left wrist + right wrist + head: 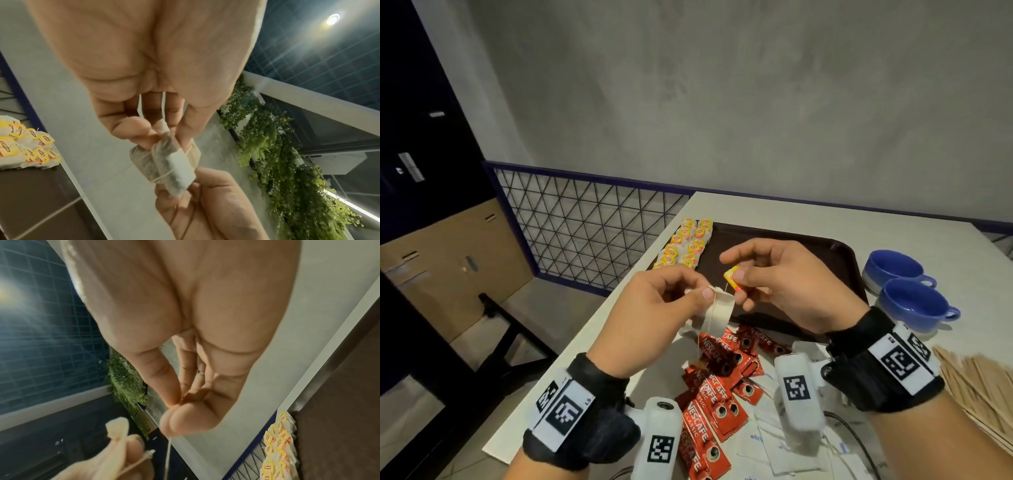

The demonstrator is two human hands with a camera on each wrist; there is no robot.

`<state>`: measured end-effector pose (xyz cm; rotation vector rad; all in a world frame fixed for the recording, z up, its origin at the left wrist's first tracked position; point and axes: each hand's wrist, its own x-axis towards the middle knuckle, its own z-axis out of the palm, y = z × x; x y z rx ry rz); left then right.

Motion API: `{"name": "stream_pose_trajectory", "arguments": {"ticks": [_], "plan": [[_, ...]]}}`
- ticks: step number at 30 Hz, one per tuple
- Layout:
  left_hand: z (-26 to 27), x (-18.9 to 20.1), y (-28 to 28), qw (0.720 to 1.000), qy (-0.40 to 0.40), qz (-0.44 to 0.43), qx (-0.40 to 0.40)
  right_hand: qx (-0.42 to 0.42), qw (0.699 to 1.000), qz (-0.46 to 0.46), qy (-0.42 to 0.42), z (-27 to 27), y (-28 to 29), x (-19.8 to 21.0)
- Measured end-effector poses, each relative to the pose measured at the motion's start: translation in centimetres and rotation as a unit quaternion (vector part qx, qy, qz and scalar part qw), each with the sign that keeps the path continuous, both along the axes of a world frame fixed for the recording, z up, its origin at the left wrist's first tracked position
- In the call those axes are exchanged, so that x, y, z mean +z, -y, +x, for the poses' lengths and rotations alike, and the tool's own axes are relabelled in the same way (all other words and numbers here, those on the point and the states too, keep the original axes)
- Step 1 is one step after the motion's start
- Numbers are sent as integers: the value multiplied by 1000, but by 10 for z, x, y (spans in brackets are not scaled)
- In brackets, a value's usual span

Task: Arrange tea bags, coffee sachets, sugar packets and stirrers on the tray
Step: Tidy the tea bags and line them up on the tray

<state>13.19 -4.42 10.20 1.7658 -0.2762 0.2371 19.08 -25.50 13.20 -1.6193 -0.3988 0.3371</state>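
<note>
Pinching the top of a tea bag (717, 313) between thumb and forefinger, the left hand (654, 308) holds it up above the near edge of the tray (825, 253). The right hand (787, 284) nips the bag's yellow tag (732, 278) between thumb and fingertips, its other fingers loosely curled. A thin string (168, 456) runs between the two hands; in the left wrist view it loops round the bag's paper body. Judgement: the split grip lets the person wind the string and tuck the tag, so the bag will lie flat and compact like those already laid out.

Placed tea bags (688, 245) sit in two columns at the tray's far left corner, tags up, overlapping. Probably packed tight to leave the rest of the dark tray for the other items.

Counts:
- Tea bags on tray: roughly a dozen; overlap prevents an exact count. One more in hand.
- Coffee sachets (719, 377): red, heaped loose on the table near the tray's front edge, about ten, none on the tray.
- Sugar packets (770, 445): white, scattered under the wrists, several, number unclear.
- Stirrers (976, 383): wooden, a large fan-shaped pile at right, too many to count.
- Blue cups (907, 284): two, right of the tray.

Task judged early: only one of four kinds is on the tray.
</note>
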Motion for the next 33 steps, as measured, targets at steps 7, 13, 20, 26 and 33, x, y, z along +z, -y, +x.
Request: {"name": "stream_pose_trajectory", "arguments": {"ticks": [7,13,20,26,33], "plan": [[-2,-2,6,997,3,71,37,0,999,-28,45,-4,-1,5],[-3,-3,8,989,14,140,46,-12,996,-35,76,-4,-3,4],[-5,-1,14,984,18,166,69,-23,998,-10,60,-5,-4,3],[-5,4,16,982,16,169,82,21,998,57,-31,-6,-5,5],[-1,1,6,996,-29,69,45,40,999,14,25,-9,-4,8]]}}
